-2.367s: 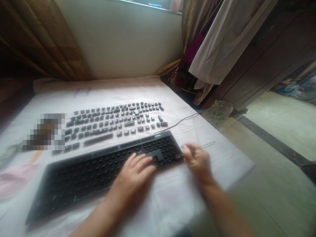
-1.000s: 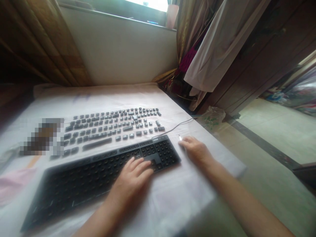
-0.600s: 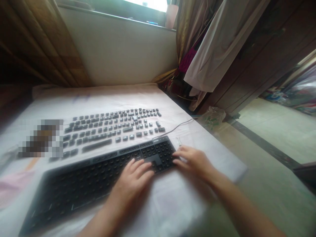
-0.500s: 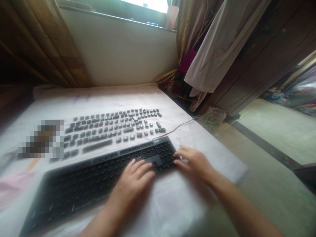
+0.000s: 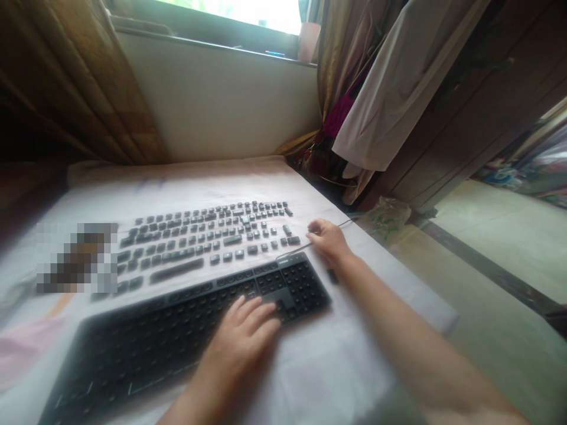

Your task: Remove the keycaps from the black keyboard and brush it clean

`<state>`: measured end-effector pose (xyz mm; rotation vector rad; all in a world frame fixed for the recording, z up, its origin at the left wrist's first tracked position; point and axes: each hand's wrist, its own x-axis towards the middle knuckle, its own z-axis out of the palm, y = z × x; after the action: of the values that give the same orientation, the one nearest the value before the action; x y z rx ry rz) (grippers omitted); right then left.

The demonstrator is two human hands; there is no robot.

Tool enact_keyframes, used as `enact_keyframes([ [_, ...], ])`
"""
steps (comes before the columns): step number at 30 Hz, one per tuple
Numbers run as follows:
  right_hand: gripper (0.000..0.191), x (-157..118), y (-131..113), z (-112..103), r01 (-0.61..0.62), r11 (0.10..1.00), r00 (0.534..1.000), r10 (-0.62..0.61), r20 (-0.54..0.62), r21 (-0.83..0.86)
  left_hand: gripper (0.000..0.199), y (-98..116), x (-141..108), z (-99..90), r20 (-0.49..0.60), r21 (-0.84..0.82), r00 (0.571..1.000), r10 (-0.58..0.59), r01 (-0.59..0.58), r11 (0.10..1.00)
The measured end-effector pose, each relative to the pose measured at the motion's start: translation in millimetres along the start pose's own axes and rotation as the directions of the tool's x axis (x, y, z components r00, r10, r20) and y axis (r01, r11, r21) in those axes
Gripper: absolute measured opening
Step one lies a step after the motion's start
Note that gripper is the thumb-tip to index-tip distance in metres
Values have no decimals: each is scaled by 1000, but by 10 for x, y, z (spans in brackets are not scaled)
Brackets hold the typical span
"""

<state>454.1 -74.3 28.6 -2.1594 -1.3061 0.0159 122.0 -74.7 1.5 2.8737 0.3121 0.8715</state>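
Observation:
A black keyboard base [image 5: 177, 321] without keycaps lies slantwise on the white-covered table. My left hand [image 5: 248, 330] rests on its lower right part, fingers spread and holding nothing. Beyond the base, the loose black keycaps [image 5: 190, 239] lie in rows, with the long space bar [image 5: 177, 270] nearest the base. My right hand [image 5: 328, 238] is past the base's upper right corner, beside the rows, with thumb and fingers pinched round a small dark piece that looks like a keycap. Another small dark piece [image 5: 332, 275] lies by my right wrist.
The keyboard's cable [image 5: 295, 252] runs off the table's right edge near a clear plastic bag [image 5: 387, 215]. A pink cloth [image 5: 29, 348] and a pixelated object [image 5: 77, 257] are on the left. Curtains, a hanging white cloth [image 5: 385, 100] and a pink cup [image 5: 309, 41] stand beyond the table.
My right hand has moved from the base's right edge up and away, to beside the keycap rows. My left hand stays on the base. The view has shifted slightly.

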Motion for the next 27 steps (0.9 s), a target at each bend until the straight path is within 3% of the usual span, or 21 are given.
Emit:
enact_keyframes([
  [3,19,19,38,70,3,1000,998,-4,62,17,32,5,-1,-8,-1,7,1000,-2,2,1000],
  [9,31,-130,175,-85,-20,1000,994,18,109,20,32,-10,-20,-10,4,12,1000,6,-7,1000],
  [15,19,-89,218,-56,-61,998,992,62,107,-20,33,-11,-10,-11,1,12,1000,8,-8,1000],
  [27,17,-171,167,24,-28,999,995,32,90,-46,32,3,33,-36,-15,18,1000,11,-10,1000],
])
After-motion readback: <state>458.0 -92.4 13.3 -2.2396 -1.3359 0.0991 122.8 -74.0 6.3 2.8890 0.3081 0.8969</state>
